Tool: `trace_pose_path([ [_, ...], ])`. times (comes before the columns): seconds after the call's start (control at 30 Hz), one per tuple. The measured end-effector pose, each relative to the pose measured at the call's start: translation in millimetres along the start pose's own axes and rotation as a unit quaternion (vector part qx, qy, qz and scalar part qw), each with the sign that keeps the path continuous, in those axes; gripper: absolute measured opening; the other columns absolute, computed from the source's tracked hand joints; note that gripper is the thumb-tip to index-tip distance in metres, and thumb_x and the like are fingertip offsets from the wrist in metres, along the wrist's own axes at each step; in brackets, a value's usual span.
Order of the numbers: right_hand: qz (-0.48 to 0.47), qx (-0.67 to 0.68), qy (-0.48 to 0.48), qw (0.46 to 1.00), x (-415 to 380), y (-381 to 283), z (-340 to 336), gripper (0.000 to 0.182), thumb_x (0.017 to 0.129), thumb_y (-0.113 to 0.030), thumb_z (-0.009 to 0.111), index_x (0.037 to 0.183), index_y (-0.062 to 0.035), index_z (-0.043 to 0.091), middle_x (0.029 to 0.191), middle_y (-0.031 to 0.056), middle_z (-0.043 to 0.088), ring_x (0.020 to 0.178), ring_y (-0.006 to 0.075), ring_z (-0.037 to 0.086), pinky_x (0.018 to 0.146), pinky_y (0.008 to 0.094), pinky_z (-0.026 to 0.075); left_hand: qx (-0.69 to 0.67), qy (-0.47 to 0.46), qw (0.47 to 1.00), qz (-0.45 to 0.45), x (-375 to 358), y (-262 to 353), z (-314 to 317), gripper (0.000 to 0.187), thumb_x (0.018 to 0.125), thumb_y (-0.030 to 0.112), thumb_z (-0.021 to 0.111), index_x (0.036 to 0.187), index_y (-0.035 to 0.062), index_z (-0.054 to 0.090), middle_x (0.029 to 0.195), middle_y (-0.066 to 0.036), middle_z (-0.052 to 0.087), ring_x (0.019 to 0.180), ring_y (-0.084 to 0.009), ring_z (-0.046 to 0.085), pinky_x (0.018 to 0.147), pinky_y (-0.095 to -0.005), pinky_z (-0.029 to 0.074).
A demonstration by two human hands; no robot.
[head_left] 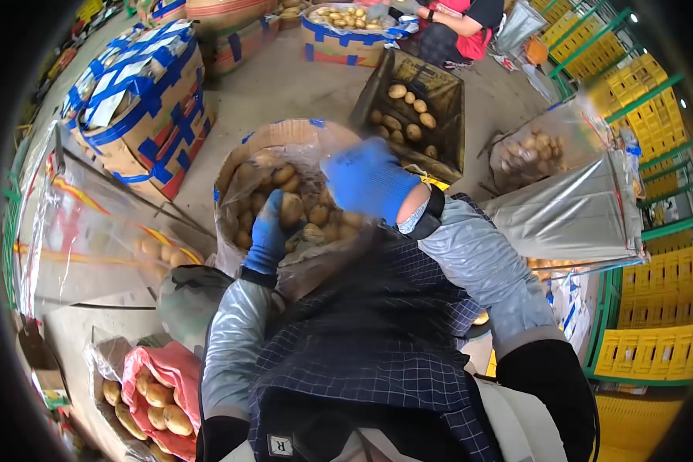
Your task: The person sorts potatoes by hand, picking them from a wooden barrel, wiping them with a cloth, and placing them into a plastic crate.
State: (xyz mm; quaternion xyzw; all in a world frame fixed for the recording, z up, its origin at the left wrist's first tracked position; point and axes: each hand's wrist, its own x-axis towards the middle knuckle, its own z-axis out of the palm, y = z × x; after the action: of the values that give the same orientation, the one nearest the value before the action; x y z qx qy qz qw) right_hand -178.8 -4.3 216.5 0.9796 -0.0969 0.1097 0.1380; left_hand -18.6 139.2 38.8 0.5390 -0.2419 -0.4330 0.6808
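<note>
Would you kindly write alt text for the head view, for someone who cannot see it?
A person's blue-gloved left hand holds a potato over a cardboard box of potatoes, with the right hand, also gloved, blurred beside it. Beyond, a dark crate holds more potatoes; yellow crates stand at the right.

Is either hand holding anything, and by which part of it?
The left hand holds a potato by its left side and lower end; the right hand is blurred, so I can't tell.
</note>
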Motion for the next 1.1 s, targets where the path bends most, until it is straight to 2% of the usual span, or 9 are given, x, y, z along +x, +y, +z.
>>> trace_pose_path([
  [0.1, -0.036, -0.088, -0.006, 0.995, 5.8, -5.0, -36.6, 0.012, 0.077, -0.024, 0.067, 0.081, -0.0129, 0.065, 0.063, 0.0013, 0.058, 0.058, 0.0207, 0.061, 0.05, 0.042, 0.037, 0.039, -0.018, 0.996, 0.079, 0.6, -17.3, -2.5, 0.05, 0.097, 0.047, 0.065, 0.129, 0.0082, 0.06, 0.117, -0.008, 0.061, 0.105, -0.0223, 0.064, 0.077, -0.0391, 0.063],
  [0.27, -0.04, -0.06, -0.048, 0.996, 13.6, -19.0, -75.2, 0.013, 0.078, -0.023, 0.065, 0.08, -0.0103, 0.064, 0.064, 0.0049, 0.058, 0.056, 0.0223, 0.059, 0.048, 0.0432, 0.036, -0.119, -0.004, 0.986, -0.115, 0.8, -0.6, 6.6, 0.053, 0.097, 0.047, 0.065, 0.13, 0.0058, 0.059, 0.121, -0.01, 0.059, 0.111, -0.0235, 0.062, 0.077, -0.0393, 0.064],
  [0.43, -0.082, -0.161, 0.068, 0.981, 11.4, -34.5, -95.7, 0.015, 0.079, -0.022, 0.065, 0.079, -0.0075, 0.062, 0.065, 0.0075, 0.06, 0.057, 0.0249, 0.061, 0.049, 0.0433, 0.04, 0.154, -0.122, 0.969, 0.147, -4.0, 3.5, 3.5, 0.042, 0.102, 0.037, 0.061, 0.129, 0.0057, 0.059, 0.117, -0.009, 0.063, 0.105, -0.023, 0.065, 0.085, -0.0403, 0.059],
  [0.53, -0.075, 0.012, 0.045, 0.996, 6.5, -11.3, -72.8, 0.018, 0.084, -0.024, 0.068, 0.087, -0.0071, 0.065, 0.069, 0.0074, 0.063, 0.063, 0.0291, 0.064, 0.058, 0.0421, 0.05, -0.024, -0.119, 0.993, -0.012, -16.7, 42.3, 18.5, 0.042, 0.101, 0.037, 0.063, 0.127, 0.0038, 0.06, 0.109, -0.006, 0.066, 0.095, -0.02, 0.067, 0.082, -0.0348, 0.057],
  [0.6, -0.015, -0.004, -0.082, 0.996, -3.2, -1.9, -64.0, 0.018, 0.086, -0.026, 0.069, 0.091, -0.0087, 0.067, 0.071, 0.0077, 0.064, 0.07, 0.0296, 0.067, 0.061, 0.0423, 0.051, 0.099, -0.131, 0.986, -0.007, -16.1, 71.1, 23.9, 0.045, 0.1, 0.039, 0.064, 0.126, 0.0029, 0.061, 0.105, -0.005, 0.067, 0.092, -0.019, 0.068, 0.081, -0.0336, 0.057],
  [0.73, 0.05, 0.07, -0.151, 0.985, -37.7, 21.3, -34.0, 0.021, 0.087, -0.028, 0.067, 0.096, -0.0098, 0.07, 0.082, 0.0112, 0.069, 0.076, 0.0311, 0.069, 0.067, 0.044, 0.054, 0.525, -0.15, 0.807, 0.226, -32.9, 139.9, 34.7, 0.056, 0.087, 0.044, 0.071, 0.124, 0.0025, 0.062, 0.104, -0.02, 0.071, 0.093, -0.0318, 0.072, 0.081, -0.0428, 0.056],
  [0.77, 0.05, 0.08, -0.136, 0.986, -44.8, 24.8, -24.8, 0.022, 0.087, -0.03, 0.066, 0.095, -0.0095, 0.07, 0.08, 0.0125, 0.069, 0.075, 0.032, 0.069, 0.067, 0.0452, 0.054, 0.58, -0.16, 0.772, 0.204, -39.7, 159.2, 39.5, 0.054, 0.083, 0.041, 0.07, 0.121, 0.0043, 0.063, 0.103, -0.022, 0.07, 0.093, -0.0354, 0.07, 0.081, -0.0455, 0.056],
  [0.97, 0.071, 0.158, -0.156, 0.973, -101.4, 60.7, 93.8, 0.029, 0.09, -0.035, 0.064, 0.095, -0.008, 0.07, 0.078, 0.0157, 0.07, 0.075, 0.0357, 0.069, 0.068, 0.0483, 0.054, 0.74, -0.269, 0.581, 0.203, -82.1, 233.7, 85.0, 0.053, 0.083, 0.044, 0.072, 0.117, 0.0053, 0.061, 0.103, -0.019, 0.065, 0.095, -0.0345, 0.067, 0.083, -0.0457, 0.054],
  [1.1, 0.106, 0.21, -0.218, 0.947, -104.0, 41.0, 100.5, 0.03, 0.091, -0.036, 0.064, 0.098, -0.0075, 0.07, 0.082, 0.0166, 0.07, 0.079, 0.036, 0.069, 0.071, 0.0481, 0.054, 0.75, -0.297, 0.538, 0.246, -100.6, 265.0, 107.7, 0.052, 0.083, 0.045, 0.071, 0.116, 0.0052, 0.061, 0.101, -0.018, 0.065, 0.094, -0.034, 0.067, 0.082, -0.0454, 0.054],
])
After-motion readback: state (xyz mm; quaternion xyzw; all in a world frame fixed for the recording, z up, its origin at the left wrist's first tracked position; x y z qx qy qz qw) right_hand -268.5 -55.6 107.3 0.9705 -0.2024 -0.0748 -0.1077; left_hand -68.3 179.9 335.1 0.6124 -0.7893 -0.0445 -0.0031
